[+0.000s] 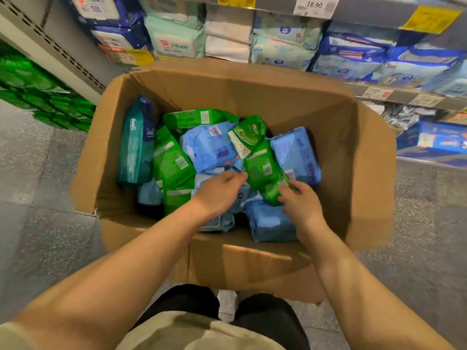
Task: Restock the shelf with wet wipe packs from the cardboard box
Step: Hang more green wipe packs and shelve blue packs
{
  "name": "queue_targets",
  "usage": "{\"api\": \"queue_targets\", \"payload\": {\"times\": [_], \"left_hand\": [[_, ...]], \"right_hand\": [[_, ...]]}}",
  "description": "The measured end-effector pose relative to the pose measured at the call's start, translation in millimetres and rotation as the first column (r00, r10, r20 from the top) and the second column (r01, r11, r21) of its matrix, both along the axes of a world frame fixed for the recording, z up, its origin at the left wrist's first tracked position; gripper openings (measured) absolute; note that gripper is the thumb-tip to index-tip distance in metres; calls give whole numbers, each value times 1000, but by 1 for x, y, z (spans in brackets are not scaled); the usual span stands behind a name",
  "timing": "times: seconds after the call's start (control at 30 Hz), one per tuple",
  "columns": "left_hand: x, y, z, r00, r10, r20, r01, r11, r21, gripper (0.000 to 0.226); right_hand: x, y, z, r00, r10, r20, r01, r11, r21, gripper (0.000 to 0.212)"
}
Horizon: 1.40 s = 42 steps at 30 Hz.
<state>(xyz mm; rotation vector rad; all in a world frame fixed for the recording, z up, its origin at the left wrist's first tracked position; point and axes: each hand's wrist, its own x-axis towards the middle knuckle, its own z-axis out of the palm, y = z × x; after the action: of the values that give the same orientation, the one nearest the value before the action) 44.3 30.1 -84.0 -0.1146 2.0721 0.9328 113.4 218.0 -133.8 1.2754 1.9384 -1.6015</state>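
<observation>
An open cardboard box (252, 92) stands on the floor before me, filled with several green, light blue and teal wet wipe packs. Both my hands reach into it. My right hand (302, 202) grips the lower end of a green pack (261, 168) lying near the box's middle. My left hand (219, 189) hovers over the light blue packs (209, 147) just left of that green pack, fingers loosely curled, its fingertips close to the pack's edge; whether they touch it is unclear. A teal pack (136, 147) stands against the box's left wall.
Shelves (394, 93) behind the box hold stacked wipe packs in blue, mint and white, with price tags (314, 5) on the rail above. Green packs (38, 87) fill a low shelf at left. Grey speckled floor surrounds the box; my knees are below it.
</observation>
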Motion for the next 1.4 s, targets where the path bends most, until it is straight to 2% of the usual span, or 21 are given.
{"api": "queue_targets", "payload": {"times": [0.1, 0.2, 0.3, 0.57, 0.77, 0.93, 1.07, 1.23, 1.4], "left_hand": [[-1, -8, -18, 1000, -8, 3, 8, 1000, -5, 52], [-8, -11, -29, 1000, -26, -3, 26, 999, -25, 51], [-12, -13, -35, 999, -36, -14, 35, 998, -43, 48], [-12, -11, -46, 996, -90, 3, 90, 996, -21, 54], [-11, -13, -51, 997, -52, 58, 53, 999, -4, 45], [-13, -16, -54, 995, 23, 94, -24, 1000, 4, 47], [-12, -16, -59, 983, 96, 158, -103, 994, 39, 48], [-13, -9, -53, 967, 139, 214, -159, 984, 76, 50], [-15, -3, -45, 960, 155, 234, -184, 977, 108, 52]], "right_hand": [[1, -9, -16, 996, -84, 19, 84, 996, -40, 41], [-4, -11, -29, 991, -132, 8, 133, 987, -96, 46], [-9, -13, -40, 986, -165, 26, 167, 960, -224, 67], [-21, -17, -57, 971, -237, 39, 237, 919, -314, 73], [-29, -22, -65, 971, -235, 55, 240, 923, -302, 63], [-37, -26, -69, 976, -218, 31, 217, 932, -291, 34], [-46, -29, -70, 976, -218, 25, 218, 949, -229, 35], [-53, -30, -58, 978, -206, -27, 200, 969, -144, 20], [-52, -28, -40, 986, -159, -56, 157, 987, -29, 28]]}}
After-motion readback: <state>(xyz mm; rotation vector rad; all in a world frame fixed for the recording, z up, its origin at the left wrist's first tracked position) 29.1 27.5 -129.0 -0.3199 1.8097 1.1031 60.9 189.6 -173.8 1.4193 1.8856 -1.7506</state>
